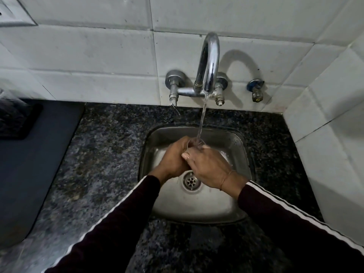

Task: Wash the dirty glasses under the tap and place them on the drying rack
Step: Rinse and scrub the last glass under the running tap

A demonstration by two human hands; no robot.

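A clear glass (194, 143) is held over the steel sink (238, 146), mostly hidden by both hands; only its rim shows. My left hand (174, 157) wraps around its left side. My right hand (208, 167) grips it from the right, thumb on the glass. The chrome tap (209, 62) on the tiled wall is running, and its water stream (202, 119) falls into the glass's mouth.
Dark speckled granite counter (110, 154) surrounds the sink. A dark mat (33, 154) lies at the left, with a dark object (13, 117) on it at the frame's edge. A small valve (257, 90) sits on the wall right of the tap. A tiled wall (331, 123) stands close on the right.
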